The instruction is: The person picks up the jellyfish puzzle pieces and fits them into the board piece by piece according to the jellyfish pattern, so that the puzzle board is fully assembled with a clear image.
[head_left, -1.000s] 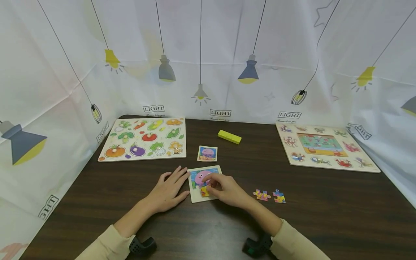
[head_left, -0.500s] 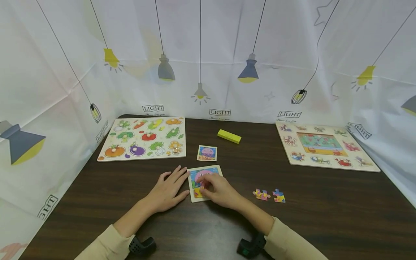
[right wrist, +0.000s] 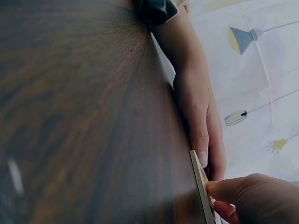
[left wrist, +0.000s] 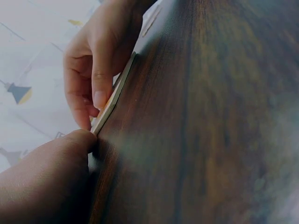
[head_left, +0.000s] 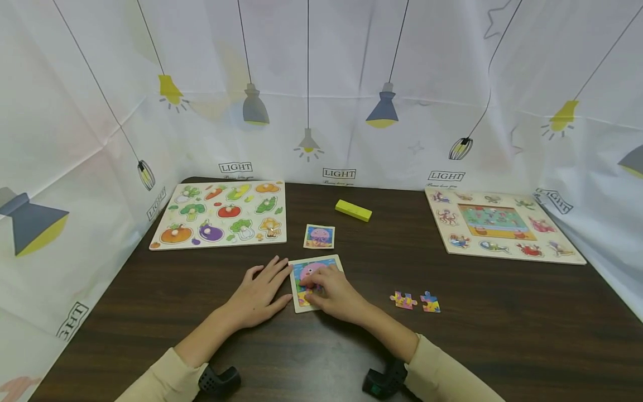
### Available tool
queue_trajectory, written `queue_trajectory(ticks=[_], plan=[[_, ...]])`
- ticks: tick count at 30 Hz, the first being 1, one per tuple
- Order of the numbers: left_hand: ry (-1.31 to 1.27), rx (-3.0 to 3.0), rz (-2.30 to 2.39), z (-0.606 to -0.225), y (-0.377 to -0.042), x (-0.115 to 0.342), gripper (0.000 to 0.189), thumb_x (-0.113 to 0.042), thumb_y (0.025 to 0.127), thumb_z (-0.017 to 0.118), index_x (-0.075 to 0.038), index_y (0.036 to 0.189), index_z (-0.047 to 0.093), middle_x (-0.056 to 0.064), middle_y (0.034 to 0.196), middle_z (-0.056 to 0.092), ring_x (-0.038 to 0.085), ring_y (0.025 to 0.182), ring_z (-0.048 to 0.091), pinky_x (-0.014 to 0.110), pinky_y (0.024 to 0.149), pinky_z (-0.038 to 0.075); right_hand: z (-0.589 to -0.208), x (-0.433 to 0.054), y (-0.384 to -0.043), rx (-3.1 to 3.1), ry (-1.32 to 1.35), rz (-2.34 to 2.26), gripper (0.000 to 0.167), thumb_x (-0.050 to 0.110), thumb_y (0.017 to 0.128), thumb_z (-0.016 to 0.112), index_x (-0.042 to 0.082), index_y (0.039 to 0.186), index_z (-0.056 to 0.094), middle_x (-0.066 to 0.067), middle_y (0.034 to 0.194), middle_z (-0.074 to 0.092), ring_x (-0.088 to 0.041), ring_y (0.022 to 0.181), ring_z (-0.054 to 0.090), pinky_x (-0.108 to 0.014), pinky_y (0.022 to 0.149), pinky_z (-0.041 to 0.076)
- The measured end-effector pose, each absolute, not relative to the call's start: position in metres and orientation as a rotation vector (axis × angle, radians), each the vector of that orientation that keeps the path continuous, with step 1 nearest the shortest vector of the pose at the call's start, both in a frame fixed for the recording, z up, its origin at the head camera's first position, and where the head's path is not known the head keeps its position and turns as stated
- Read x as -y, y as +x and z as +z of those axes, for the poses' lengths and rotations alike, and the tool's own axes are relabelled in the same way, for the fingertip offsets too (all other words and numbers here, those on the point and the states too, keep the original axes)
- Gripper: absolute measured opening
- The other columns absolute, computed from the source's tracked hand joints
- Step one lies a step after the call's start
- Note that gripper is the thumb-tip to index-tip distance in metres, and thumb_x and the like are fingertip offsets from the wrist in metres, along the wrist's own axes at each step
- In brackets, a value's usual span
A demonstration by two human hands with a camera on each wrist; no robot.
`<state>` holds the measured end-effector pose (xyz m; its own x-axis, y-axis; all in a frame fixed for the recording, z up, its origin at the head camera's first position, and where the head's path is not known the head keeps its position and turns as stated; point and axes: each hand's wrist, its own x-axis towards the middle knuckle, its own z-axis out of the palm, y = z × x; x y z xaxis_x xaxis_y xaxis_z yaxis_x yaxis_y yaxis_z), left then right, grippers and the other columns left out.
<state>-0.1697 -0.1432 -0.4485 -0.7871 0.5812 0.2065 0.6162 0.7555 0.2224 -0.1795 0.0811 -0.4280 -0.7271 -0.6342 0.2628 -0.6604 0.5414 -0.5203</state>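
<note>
A small square jigsaw tray (head_left: 300, 309) with a pink sea-creature picture lies on the table in front of me. My left hand (head_left: 258, 297) rests on the table, its fingers extended, with fingertips and thumb at the tray's left edge. Over the tray, my right hand (head_left: 335, 291) pinches a yellow puzzle piece (head_left: 302, 298) at the lower left corner of the picture. The right fingers hide part of the piece and much of the picture's lower half. In the right wrist view, the right thumb touches the picture just inside the tray rim (right wrist: 198, 179).
Two loose puzzle pieces, one pink and yellow (head_left: 404, 300), one blue and yellow (head_left: 430, 302), lie to the right. Behind the tray are a small picture card (head_left: 319, 237) and a yellow block (head_left: 354, 210). A vegetable board (head_left: 226, 223) and a sea-animal board (head_left: 502, 229) flank them.
My right hand has moved left over the tray, bringing the yellow piece to the lower left corner. The left hand has stayed at the tray's edge.
</note>
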Motion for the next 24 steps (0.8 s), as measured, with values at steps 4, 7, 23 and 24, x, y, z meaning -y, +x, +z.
queue_trajectory(ticks=[4, 7, 23, 24], plan=[[-0.972, 2.825, -0.435, -0.4471, -0.1694, 0.1429, 0.06, -0.042, 0.095, 0.043, -0.008, 0.143, 0.033, 0.011, 0.147, 0.028, 0.027, 0.136, 0.019, 0.05, 0.099, 0.022, -0.4275, -0.0805, -0.1785, 2.745, 1.085, 0.941, 0.021, 0.016, 0.081, 0.071, 0.01, 0.101, 0.069, 0.001, 0.095, 0.059, -0.014, 0.087, 0.044, -0.035, 0.076, 0.033], [-0.971, 2.827, -0.436, -0.447, -0.1693, 0.1428, 0.06, -0.042, 0.095, 0.044, -0.008, 0.142, 0.034, 0.011, 0.147, 0.028, 0.027, 0.137, 0.019, 0.05, 0.099, 0.022, -0.4268, -0.0798, -0.1781, 2.767, 1.029, 0.935, 0.021, 0.019, 0.079, 0.072, 0.012, 0.098, 0.069, 0.001, 0.096, 0.06, -0.016, 0.088, 0.043, -0.036, 0.075, 0.031], [-0.966, 2.833, -0.43, -0.4491, -0.1691, 0.1432, 0.06, -0.043, 0.095, 0.042, -0.009, 0.143, 0.032, 0.01, 0.148, 0.027, 0.026, 0.137, 0.018, 0.05, 0.1, 0.021, -0.4218, -0.0867, -0.1737, 2.733, 1.004, 0.928, 0.026, 0.022, 0.075, 0.076, 0.013, 0.097, 0.067, 0.002, 0.096, 0.061, -0.017, 0.091, 0.043, -0.036, 0.074, 0.029], [-0.964, 2.836, -0.43, -0.449, -0.169, 0.1432, 0.06, -0.044, 0.095, 0.041, -0.009, 0.143, 0.032, 0.01, 0.148, 0.027, 0.025, 0.137, 0.017, 0.05, 0.1, 0.021, -0.4211, -0.0883, -0.1737, 2.728, 1.004, 0.923, 0.025, 0.022, 0.075, 0.076, 0.013, 0.097, 0.067, 0.002, 0.095, 0.061, -0.017, 0.09, 0.043, -0.036, 0.074, 0.029]])
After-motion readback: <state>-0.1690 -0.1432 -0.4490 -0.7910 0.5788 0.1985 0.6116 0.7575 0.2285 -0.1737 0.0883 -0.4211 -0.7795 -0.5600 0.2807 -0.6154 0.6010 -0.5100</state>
